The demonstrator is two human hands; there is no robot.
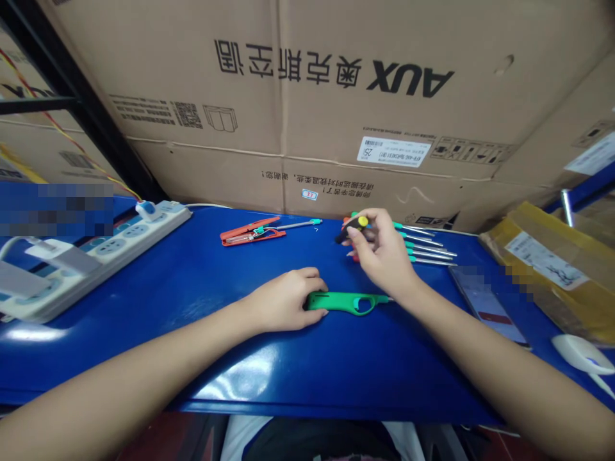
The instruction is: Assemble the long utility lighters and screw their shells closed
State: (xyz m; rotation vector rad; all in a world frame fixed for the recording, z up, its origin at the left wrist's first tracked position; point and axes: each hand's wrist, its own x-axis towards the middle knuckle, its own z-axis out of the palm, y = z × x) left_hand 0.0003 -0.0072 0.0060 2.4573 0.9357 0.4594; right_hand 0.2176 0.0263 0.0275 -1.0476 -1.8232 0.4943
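Note:
On the blue table lies a green utility lighter (339, 302) with a trigger loop, its rod pointing right. My left hand (291, 299) grips its butt end, fingers closed on it. Above and to the right, my right hand (384, 250) is closed around a short black tool with a yellow end (358, 225), which looks like a screwdriver; its tip does not show. Behind that hand several lighters with metal rods (430, 245) lie side by side, their bodies mostly covered by it. An opened red lighter (252, 235) with its inner parts exposed lies farther back, left of centre.
A large cardboard box (317, 128) walls off the back. At the left is a white power strip (115, 246) with plugs. To the right are a phone (490, 307), a yellow-taped package (552, 275) and a white rounded device (581, 353) with a cable.

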